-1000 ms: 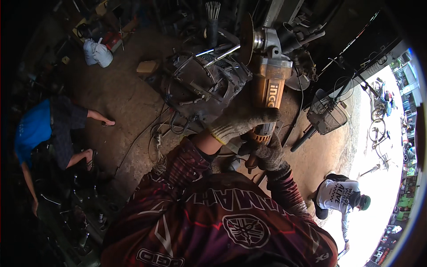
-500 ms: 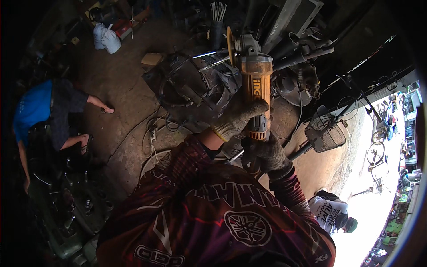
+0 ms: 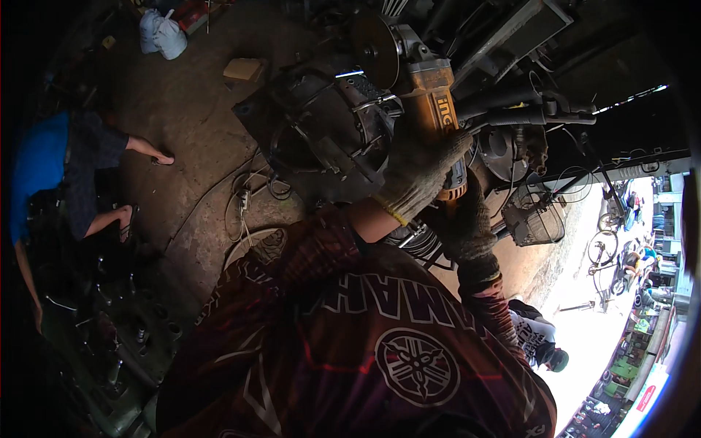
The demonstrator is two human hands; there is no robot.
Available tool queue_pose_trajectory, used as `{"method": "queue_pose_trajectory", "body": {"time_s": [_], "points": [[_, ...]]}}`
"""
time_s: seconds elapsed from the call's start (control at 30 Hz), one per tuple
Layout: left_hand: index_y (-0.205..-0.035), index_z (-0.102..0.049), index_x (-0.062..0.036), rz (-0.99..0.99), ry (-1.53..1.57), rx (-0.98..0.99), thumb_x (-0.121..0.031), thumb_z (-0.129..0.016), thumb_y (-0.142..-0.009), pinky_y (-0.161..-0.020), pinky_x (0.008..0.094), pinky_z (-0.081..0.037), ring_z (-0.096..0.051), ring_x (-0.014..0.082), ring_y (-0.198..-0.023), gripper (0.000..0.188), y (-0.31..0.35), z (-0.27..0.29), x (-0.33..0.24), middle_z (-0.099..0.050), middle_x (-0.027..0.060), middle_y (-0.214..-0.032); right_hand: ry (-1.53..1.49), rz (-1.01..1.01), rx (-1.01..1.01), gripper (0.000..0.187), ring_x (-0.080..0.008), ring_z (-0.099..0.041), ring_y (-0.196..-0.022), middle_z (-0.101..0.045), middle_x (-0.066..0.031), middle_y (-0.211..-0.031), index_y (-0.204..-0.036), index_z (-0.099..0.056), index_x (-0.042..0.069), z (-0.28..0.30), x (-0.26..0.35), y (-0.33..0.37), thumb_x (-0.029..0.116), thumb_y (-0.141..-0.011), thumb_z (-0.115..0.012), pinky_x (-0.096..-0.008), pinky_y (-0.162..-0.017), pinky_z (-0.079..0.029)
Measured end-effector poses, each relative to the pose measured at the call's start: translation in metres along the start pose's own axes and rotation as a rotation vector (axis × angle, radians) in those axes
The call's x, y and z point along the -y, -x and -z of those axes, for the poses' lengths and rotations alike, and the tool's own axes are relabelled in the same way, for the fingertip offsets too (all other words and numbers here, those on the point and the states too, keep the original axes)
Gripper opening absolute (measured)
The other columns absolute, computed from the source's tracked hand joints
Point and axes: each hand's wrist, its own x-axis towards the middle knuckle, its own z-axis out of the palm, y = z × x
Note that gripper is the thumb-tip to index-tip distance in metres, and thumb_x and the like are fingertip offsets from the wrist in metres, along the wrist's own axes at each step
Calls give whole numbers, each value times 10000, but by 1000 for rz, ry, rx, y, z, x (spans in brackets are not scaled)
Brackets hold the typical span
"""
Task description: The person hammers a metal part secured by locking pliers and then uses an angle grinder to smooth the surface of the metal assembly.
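Observation:
An orange and grey angle grinder [image 3: 432, 98] is held up in front of my chest, its round cutting disc [image 3: 376, 52] at the far end. My left hand [image 3: 423, 175], in a knitted work glove, wraps round the middle of the grinder's body. Closer to me, my right hand [image 3: 471, 230], also gloved, is closed round the grinder's rear end, partly in shadow. Left of the tool, on a dark metal plate [image 3: 257, 120], lies a ring-shaped metal frame [image 3: 321, 142] with bars across it. The disc appears apart from the frame, though depth is hard to judge.
Cables [image 3: 237, 208] trail over the floor at left. A person in a blue shirt [image 3: 40, 164] bends over machinery [image 3: 120, 343]. Metal beams and tubes [image 3: 511, 109] crowd the far right, near a wire basket [image 3: 537, 215]. Another person [image 3: 537, 339] is at lower right, by the bright street.
The grinder has tilted, and its disc now shows its flat side more. Both hands have shifted slightly right with it and keep their grip. The whole view has turned a little.

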Motion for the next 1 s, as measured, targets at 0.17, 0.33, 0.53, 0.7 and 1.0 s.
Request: {"method": "queue_pose_trajectory", "body": {"time_s": [0.17,0.33,0.53,0.7,1.0], "points": [[-1098,-560,-27,296,193,69,-114,-756,-885,-663,314,-565,-645,147,-779,302,-22,30,-13,-623,51,-933,326,-77,125,723,-301,-665,-1141,-653,-167,-1232,-1373,-460,13,18,5,-30,198,-779,-829,-409,-948,-540],[-1126,-544,-33,462,229,-3,-132,-740,-900,-681,321,-560,-638,167,-813,315,-35,42,-5,-609,72,-973,379,-176,236,675,-316,-683,-1095,-662,-179,-1195,-1356,-479,18,27,1,-47,178,-789,-809,-401,-920,-558],[-1125,-531,-34,646,227,-93,-119,-712,-903,-651,311,-547,-625,161,-856,299,-50,39,-13,-593,70,-1009,567,-173,286,639,-319,-685,-1070,-661,-182,-1162,-1348,-490,14,29,14,-64,174,-808,-791,-409,-884,-571],[-1151,-534,-40,553,303,-110,-141,-725,-891,-689,309,-544,-618,156,-848,338,-49,47,-5,-593,62,-1034,546,-195,274,635,-340,-681,-1067,-660,-182,-1157,-1352,-494,29,23,17,-71,146,-792,-771,-411,-870,-573],[-1223,-533,-36,794,-6,-55,-263,-749,-903,-783,387,-584,-661,200,-925,447,-32,29,-29,-603,73,-1071,364,-205,137,752,-337,-657,-1162,-644,-216,-1260,-1444,-423,-7,16,3,-32,227,-831,-792,-405,-978,-543]]}}
